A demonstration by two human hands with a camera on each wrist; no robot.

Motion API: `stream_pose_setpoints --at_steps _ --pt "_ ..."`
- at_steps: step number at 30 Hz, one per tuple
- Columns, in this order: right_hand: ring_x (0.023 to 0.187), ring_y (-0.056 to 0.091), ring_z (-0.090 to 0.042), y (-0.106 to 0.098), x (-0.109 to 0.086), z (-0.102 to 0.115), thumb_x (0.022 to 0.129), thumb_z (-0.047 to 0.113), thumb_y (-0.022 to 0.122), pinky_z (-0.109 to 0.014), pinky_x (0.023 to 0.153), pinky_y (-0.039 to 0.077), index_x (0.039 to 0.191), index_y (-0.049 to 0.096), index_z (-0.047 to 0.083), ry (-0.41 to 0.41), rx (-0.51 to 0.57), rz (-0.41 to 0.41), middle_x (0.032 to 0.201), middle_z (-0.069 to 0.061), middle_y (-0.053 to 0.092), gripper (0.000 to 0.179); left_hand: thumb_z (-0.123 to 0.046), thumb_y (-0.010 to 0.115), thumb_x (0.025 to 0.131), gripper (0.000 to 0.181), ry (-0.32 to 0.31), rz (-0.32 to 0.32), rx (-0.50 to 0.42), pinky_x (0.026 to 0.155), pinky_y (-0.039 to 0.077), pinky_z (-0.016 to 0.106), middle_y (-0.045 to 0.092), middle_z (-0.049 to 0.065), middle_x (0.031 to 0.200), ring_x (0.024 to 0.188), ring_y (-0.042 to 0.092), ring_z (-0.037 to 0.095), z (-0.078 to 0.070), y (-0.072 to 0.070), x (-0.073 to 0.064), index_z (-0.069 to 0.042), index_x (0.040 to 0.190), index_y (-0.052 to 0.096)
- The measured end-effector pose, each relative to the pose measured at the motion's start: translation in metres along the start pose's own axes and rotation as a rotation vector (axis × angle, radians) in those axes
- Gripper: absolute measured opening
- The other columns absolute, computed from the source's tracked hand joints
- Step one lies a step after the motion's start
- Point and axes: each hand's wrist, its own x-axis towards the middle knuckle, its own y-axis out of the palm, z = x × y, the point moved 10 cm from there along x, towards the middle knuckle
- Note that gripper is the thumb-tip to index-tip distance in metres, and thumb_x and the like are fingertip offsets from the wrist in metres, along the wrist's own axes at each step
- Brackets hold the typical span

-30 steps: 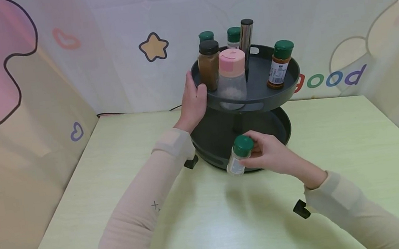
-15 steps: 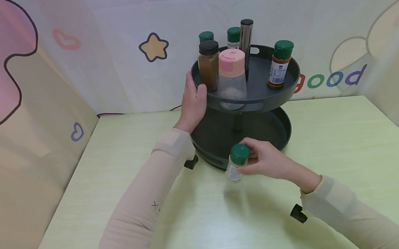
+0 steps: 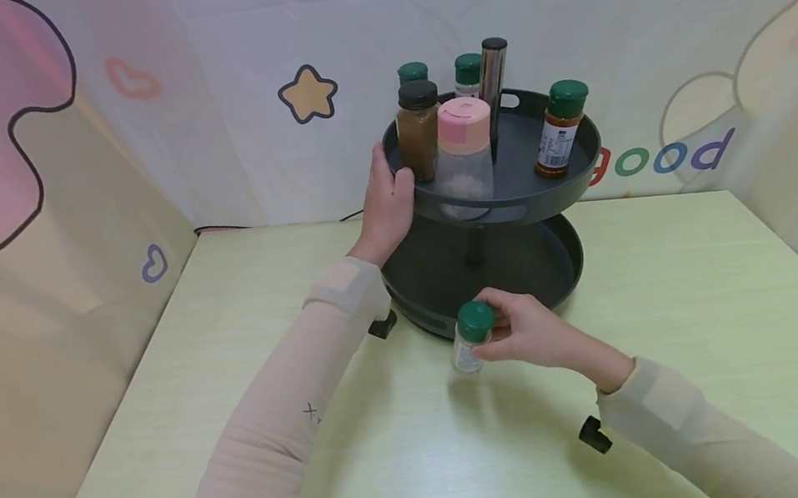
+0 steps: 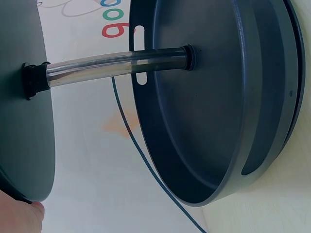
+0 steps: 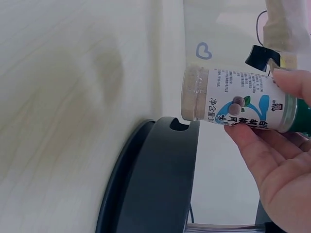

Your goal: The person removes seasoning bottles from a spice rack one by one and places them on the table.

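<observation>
My right hand [image 3: 531, 332] holds a small clear spice jar [image 3: 468, 355] with a green cap, in front of the lower tray's rim. The right wrist view shows the jar's pale powder and printed label [image 5: 243, 99]; thumb and fingers pinch it near the cap, and its base is off the table. My left hand [image 3: 387, 204] grips the left edge of the upper tray [image 3: 529, 202] of a black two-tier turntable. In the left wrist view a fingertip [image 4: 36, 209] touches the tray's underside. The lower tray [image 3: 522, 262] holds nothing that I can see.
On the upper tray stand a brown spice jar [image 3: 421, 141] with a black lid, a pink-capped shaker [image 3: 466, 156], a tall metallic cylinder [image 3: 493, 72], a red-brown spice jar [image 3: 557, 140] and two more green-capped jars. The pale table [image 3: 264, 317] meets a printed backdrop [image 3: 235, 94].
My right hand has moved down and slightly left with the spice jar, away from the lower tray and towards the table's front. The left hand and turntable have stayed still.
</observation>
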Motion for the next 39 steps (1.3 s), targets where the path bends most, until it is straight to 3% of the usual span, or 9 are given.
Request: stream_pose_setpoints --at_steps 18,30,39 --pt "0.092 0.059 -0.018 0.019 0.002 -0.012 0.075 0.014 0.067 -0.03 0.081 0.051 0.106 0.049 0.005 0.002 0.02 0.088 0.104 -0.013 0.058 0.038 -0.029 0.027 0.092 0.061 0.012 0.005 -0.003 0.111 0.012 0.034 0.001 -0.003 0.15 0.137 0.007 0.012 0.0 0.0 0.0 -0.014 0.143 -0.002" --pt "0.091 0.06 -0.017 0.027 0.003 -0.017 0.076 0.016 0.068 -0.027 0.08 0.051 0.106 0.048 0.005 -0.012 -0.006 0.092 0.103 -0.011 0.059 0.038 -0.029 0.027 0.092 0.061 0.017 0.009 -0.005 0.112 0.012 0.034 0.001 -0.004 0.15 0.137 0.007 0.011 -0.001 0.0 -0.001 -0.014 0.143 -0.002" --pt "0.092 0.059 -0.019 0.03 0.003 -0.021 0.076 0.015 0.067 -0.032 0.081 0.051 0.108 0.047 0.002 -0.005 -0.024 0.096 0.103 -0.014 0.058 0.04 -0.027 0.027 0.091 0.061 0.018 0.006 0.004 0.111 0.013 0.034 0.002 -0.001 0.151 0.137 0.009 0.013 -0.002 0.0 0.0 -0.012 0.143 -0.002"
